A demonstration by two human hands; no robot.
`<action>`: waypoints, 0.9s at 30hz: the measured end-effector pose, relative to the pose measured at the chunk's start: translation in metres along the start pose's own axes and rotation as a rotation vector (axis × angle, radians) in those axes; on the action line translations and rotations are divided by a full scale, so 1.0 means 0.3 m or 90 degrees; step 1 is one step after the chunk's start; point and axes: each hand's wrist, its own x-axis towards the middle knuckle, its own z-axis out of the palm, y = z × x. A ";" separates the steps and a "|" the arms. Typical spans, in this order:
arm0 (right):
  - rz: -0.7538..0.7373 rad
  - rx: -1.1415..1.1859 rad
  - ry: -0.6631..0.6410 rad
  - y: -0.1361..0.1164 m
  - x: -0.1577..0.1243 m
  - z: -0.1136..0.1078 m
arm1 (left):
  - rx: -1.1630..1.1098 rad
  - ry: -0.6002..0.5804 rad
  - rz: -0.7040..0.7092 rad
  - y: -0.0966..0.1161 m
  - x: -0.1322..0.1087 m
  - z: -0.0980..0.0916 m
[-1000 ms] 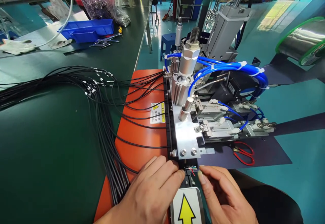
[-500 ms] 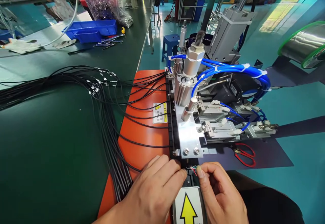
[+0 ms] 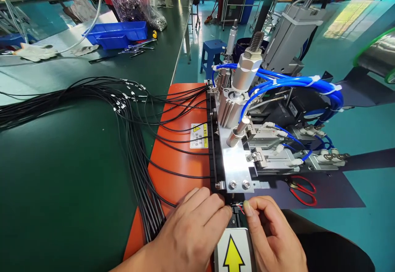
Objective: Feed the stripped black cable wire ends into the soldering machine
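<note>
My left hand (image 3: 197, 226) is closed at the front end of the machine's black track (image 3: 236, 218), its fingertips pressed on a black cable (image 3: 165, 201) that runs in under it from the left. Out of the cable's stripped end come thin coloured wires (image 3: 240, 207), red and pale ones among them. My right hand (image 3: 270, 231) pinches these wires between thumb and forefinger, just right of the track. The exact grip of the left fingertips is hidden behind the hand. Both hands are just below the metal plate (image 3: 236, 165) of the pneumatic machine.
Several cables cross the orange plate (image 3: 179, 169) into the machine. A black cable bundle (image 3: 132, 173) lies on the green table (image 3: 61, 181). Red-handled scissors (image 3: 304, 191) lie at right. A yellow arrow plate (image 3: 233, 251) sits between my hands. Farther off are a blue bin (image 3: 115, 33) and a solder spool (image 3: 378, 56).
The view has turned slightly left, so the scene sits farther right. Both hands keep the same grip on the cable and its wires, with hardly any movement.
</note>
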 end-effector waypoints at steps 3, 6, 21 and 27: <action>0.025 0.004 0.011 0.004 -0.002 0.003 | -0.003 0.003 0.009 -0.001 0.005 -0.001; 0.035 0.007 -0.001 0.008 -0.008 0.005 | -0.002 0.009 0.002 0.000 0.006 -0.002; 0.109 0.047 0.008 -0.019 -0.005 -0.003 | -0.002 0.011 -0.002 -0.007 0.002 0.002; 0.095 0.018 -0.047 -0.037 -0.014 -0.034 | -0.007 -0.002 -0.013 -0.001 0.003 -0.002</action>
